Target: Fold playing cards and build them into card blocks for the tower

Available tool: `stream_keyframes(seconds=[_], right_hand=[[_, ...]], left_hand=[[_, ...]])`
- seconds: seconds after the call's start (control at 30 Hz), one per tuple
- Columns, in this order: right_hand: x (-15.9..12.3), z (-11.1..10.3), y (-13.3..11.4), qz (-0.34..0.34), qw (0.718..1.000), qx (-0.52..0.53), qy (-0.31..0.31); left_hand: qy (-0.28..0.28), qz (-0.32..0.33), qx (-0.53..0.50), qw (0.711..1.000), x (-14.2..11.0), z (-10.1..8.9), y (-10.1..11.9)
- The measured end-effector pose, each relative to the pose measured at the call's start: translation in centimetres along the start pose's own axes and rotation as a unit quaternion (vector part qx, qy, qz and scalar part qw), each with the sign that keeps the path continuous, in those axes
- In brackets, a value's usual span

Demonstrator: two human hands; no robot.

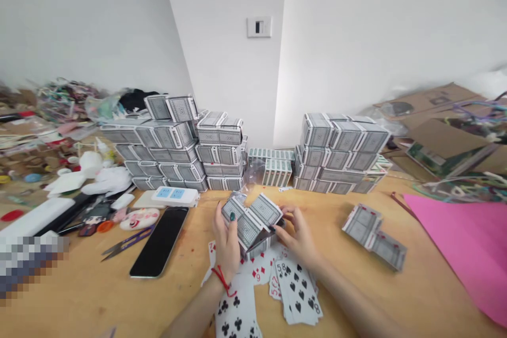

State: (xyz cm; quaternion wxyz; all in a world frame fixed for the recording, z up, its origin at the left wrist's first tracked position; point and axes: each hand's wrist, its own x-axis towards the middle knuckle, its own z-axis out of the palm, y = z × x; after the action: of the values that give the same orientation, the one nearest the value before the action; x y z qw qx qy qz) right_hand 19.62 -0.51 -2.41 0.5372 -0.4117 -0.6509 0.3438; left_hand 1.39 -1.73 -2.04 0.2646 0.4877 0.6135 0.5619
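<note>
Left hand (227,237) grips card box (249,229) at nine o'clock; right hand (300,236) pinches it at three; loose cards (300,290) at six.

Both hands (227,240) close together, fingers (292,215) bent, forearms (350,290) angled inward

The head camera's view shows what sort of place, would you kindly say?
Probably a craft worktable, judging by the stacked blocks faced with playing-card backs, the loose face-up cards and the pink sheet.
</note>
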Motion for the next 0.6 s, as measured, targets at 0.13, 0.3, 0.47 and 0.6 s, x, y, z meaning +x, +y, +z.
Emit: stream_keyframes(seconds=[0.13,0.3,0.47,0.6], right_hand=[[-0.1,-0.3,-0.3,-0.005,0.999,-0.032,0.027],[0.2,-0.7,-1.0,0.001,0.997,-0.075,0.027],[0.2,-0.9,-1.1,0.013,0.998,-0.056,0.035],[0.2,-1.1,-1.0,0.024,0.998,-0.016,0.049]], left_hand=[[-0.087,-0.007,-0.037,0.995,0.9,0.6,-0.7],[-0.101,0.045,-0.027,0.994,2.1,0.5,-0.9],[-0.107,0.18,-0.001,0.978,1.4,-0.9,-0.1],[-0.244,0.261,0.098,0.929,0.7,-1.5,0.3]])
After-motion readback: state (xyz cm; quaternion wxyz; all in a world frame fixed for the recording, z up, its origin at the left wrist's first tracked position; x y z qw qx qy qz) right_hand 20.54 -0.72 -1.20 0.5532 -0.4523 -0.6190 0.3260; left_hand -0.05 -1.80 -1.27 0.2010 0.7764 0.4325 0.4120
